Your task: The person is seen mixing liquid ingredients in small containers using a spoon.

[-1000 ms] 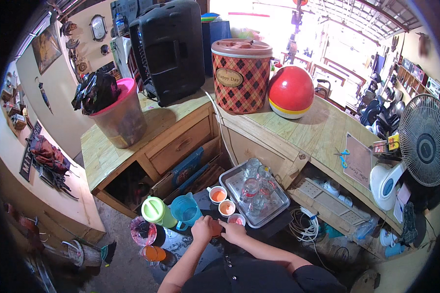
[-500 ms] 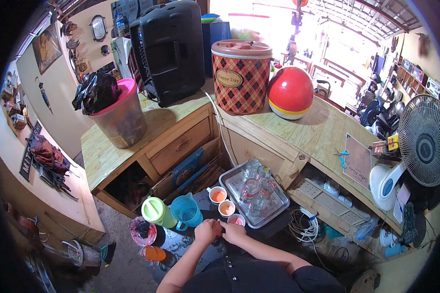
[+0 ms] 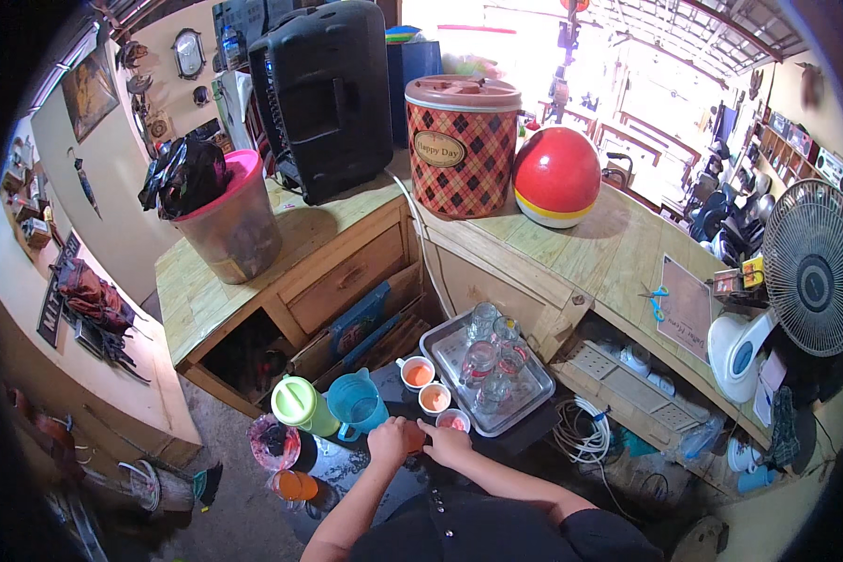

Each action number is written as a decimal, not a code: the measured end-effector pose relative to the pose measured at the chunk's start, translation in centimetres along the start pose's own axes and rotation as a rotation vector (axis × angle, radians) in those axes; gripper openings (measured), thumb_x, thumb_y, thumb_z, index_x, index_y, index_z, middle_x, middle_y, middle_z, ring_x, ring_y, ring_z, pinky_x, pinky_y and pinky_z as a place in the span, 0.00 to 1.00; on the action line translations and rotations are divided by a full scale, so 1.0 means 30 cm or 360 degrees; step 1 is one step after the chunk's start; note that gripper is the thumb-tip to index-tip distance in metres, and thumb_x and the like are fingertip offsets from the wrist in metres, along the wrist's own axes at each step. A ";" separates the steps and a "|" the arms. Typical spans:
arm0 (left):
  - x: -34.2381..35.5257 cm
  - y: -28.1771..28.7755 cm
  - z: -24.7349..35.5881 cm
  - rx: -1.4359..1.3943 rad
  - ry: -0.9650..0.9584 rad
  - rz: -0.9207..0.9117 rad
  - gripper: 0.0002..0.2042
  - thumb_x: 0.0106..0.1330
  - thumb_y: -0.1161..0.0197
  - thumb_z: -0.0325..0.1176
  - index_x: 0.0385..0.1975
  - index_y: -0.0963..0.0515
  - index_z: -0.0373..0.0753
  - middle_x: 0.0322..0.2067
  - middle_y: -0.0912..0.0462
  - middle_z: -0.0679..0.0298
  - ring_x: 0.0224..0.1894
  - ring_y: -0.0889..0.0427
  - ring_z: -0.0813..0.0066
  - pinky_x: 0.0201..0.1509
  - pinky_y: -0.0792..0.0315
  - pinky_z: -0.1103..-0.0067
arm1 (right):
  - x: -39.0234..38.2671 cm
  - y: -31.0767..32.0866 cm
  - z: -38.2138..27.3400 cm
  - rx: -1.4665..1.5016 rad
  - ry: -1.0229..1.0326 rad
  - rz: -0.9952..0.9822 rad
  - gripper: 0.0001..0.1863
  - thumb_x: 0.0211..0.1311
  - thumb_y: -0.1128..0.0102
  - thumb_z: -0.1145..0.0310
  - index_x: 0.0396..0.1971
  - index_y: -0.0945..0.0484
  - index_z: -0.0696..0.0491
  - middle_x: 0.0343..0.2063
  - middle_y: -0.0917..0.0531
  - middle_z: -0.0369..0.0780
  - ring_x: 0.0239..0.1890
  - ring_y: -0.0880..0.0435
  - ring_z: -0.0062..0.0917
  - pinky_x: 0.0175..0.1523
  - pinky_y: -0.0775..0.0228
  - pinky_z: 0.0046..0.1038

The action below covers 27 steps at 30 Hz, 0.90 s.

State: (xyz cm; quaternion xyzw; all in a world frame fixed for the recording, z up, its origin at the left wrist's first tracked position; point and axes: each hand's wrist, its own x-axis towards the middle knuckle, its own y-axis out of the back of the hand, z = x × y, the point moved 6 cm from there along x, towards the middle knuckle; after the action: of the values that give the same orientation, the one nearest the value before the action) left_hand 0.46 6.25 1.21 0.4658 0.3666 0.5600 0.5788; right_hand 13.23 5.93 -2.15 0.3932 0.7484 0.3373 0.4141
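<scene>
Close in front of my body, my left hand [image 3: 387,440] and my right hand [image 3: 451,445] are closed on a small orange-red thing [image 3: 415,437] between them. My fingers cover much of it, so its kind cannot be made out. Just beyond my right hand stands a cup with pinkish-red contents [image 3: 453,421]. Behind it are a white cup with orange contents [image 3: 434,400] and a handled white cup [image 3: 416,375], also orange inside. Nearest my left hand is a blue translucent pitcher [image 3: 358,405], beside a light green lidded pitcher [image 3: 296,403].
A grey tray [image 3: 489,433] holds several upright glasses. Left of my arm are a pink-and-clear plastic bag [image 3: 273,443] and clear vessels of orange liquid [image 3: 294,486]. The wooden counter [image 3: 323,229] carries a speaker [image 3: 328,112] and a plaid drink cooler [image 3: 461,155]. Coiled white cable [image 3: 581,428] hangs at right.
My hands have drawn slightly apart, the left one shifting a little to the left. More of the orange-red thing shows between them. The cups, pitchers and tray have stayed put.
</scene>
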 end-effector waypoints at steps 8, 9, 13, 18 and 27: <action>0.011 0.031 0.012 -0.0037 -0.0030 0.0034 0.07 0.56 0.41 0.37 0.31 0.21 0.43 0.28 0.19 0.62 0.31 0.17 0.62 0.30 0.25 0.68 | 0.006 -0.009 0.015 -0.0004 -0.0004 0.0039 0.35 0.53 0.41 0.60 0.63 0.39 0.37 0.33 0.17 0.44 0.34 0.17 0.39 0.37 0.25 0.42; 0.007 0.028 0.011 -0.0035 -0.0025 0.0036 0.07 0.56 0.41 0.37 0.31 0.21 0.43 0.28 0.19 0.62 0.31 0.17 0.62 0.30 0.25 0.68 | 0.005 -0.005 0.008 -0.0005 0.0001 0.0037 0.35 0.53 0.41 0.60 0.63 0.39 0.37 0.33 0.17 0.44 0.34 0.17 0.39 0.37 0.25 0.42; -0.003 -0.008 0.004 -0.0143 0.0073 -0.0033 0.06 0.55 0.39 0.37 0.29 0.22 0.44 0.25 0.21 0.63 0.29 0.18 0.62 0.29 0.25 0.68 | 0.007 -0.007 0.000 -0.0013 -0.0018 0.0013 0.34 0.52 0.40 0.60 0.63 0.38 0.38 0.33 0.17 0.44 0.34 0.17 0.40 0.37 0.25 0.42; 0.013 0.039 0.021 -0.0195 -0.0029 0.0148 0.06 0.56 0.40 0.37 0.27 0.22 0.44 0.25 0.21 0.61 0.28 0.19 0.60 0.30 0.25 0.66 | 0.013 -0.016 0.018 -0.0014 -0.0035 -0.0002 0.32 0.52 0.41 0.60 0.61 0.35 0.40 0.33 0.17 0.45 0.34 0.17 0.40 0.37 0.25 0.42; 0.020 0.013 0.024 -0.0292 0.0038 0.0133 0.07 0.54 0.39 0.39 0.27 0.22 0.43 0.25 0.21 0.61 0.30 0.19 0.60 0.32 0.26 0.65 | 0.019 -0.024 0.023 -0.0051 -0.0020 -0.0035 0.34 0.52 0.40 0.60 0.62 0.37 0.39 0.32 0.17 0.44 0.34 0.17 0.39 0.37 0.25 0.42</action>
State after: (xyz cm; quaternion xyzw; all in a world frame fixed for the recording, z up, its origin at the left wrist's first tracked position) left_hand 1.07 6.74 1.86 0.4190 0.3010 0.6204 0.5907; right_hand 13.41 6.22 -3.23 0.3803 0.7445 0.3422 0.4289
